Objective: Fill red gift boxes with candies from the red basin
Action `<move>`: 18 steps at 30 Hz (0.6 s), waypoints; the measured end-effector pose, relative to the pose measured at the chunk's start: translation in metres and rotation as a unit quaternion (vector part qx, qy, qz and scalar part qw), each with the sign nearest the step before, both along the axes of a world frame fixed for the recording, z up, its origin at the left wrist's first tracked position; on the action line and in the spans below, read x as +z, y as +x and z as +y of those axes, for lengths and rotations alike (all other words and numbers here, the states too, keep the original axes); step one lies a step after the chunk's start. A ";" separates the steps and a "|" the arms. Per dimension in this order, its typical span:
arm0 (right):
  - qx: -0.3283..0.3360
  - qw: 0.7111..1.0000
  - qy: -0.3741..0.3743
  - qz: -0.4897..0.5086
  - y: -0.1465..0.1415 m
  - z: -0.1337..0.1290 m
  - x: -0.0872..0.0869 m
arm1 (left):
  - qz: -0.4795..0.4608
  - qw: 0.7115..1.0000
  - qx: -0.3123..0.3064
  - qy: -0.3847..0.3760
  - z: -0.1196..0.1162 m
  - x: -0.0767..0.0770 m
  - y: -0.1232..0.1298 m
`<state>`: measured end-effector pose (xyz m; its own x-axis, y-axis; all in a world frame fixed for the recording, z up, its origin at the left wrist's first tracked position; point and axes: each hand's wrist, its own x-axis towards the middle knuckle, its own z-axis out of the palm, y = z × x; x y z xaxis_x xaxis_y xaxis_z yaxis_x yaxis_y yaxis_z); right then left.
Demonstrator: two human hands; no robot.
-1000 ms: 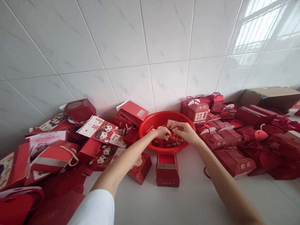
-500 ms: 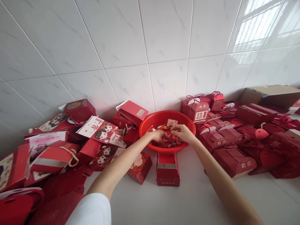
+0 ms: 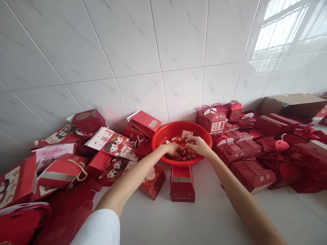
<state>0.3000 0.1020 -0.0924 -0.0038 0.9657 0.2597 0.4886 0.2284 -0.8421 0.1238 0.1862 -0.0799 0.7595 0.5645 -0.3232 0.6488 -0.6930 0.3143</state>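
Red plastic, round and wide-rimmed: we log the basin [image 3: 176, 127] at centre, set near the wall. Inside we see small, shiny candies in mostly red wrappers [image 3: 192, 155], heaped low, below the rim. Both hands are in there with them. Left hand [image 3: 174, 150]: over the left-centre of the heap, palm down, fingers curled into the wrappers; the tips are buried, so we can't tell whether it grips anything. Right hand [image 3: 198, 145]: over the right side, wrist above the rim, fingers bent, thumb and forefinger near each other; we can't tell whether a wrapper is pinched there. The hands are near each other, candies under and between them. Just beyond the right fingertips we note a small, pale pink rectangular packet [image 3: 187, 134].

Directly before the basin, between the forearms, we have an upright dark-red cardboard box [image 3: 182, 196], top open, pale inside, just by the front rim. To its left we mark a red box with a printed pattern [image 3: 155, 182], tilted, partly behind the left forearm. Farther left, we tag a white-and-red printed carton with two cartoon faces [image 3: 116, 143], lying on other red boxes. Right of the basin: a red handled box with gold lettering [image 3: 216, 124].
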 end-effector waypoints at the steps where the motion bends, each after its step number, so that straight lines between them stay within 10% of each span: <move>1: -0.002 1.000 0.005 -0.002 0.000 0.001 -0.001 | 0.012 1.000 -0.009 -0.005 -0.001 0.000 0.003; 12: 0.000 0.998 0.018 0.058 0.004 0.009 -0.012 | 0.036 0.999 0.022 0.005 0.001 -0.010 0.042; 18: -0.058 0.974 0.012 0.218 0.002 0.009 -0.005 | -0.070 0.995 0.074 0.012 0.005 0.015 0.027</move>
<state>0.3022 0.1113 -0.0977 0.2217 0.9466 0.2341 0.1090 0.2145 -0.9706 0.1510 0.1916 -0.0645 0.7034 0.6806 -0.2051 0.6960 -0.6011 0.3928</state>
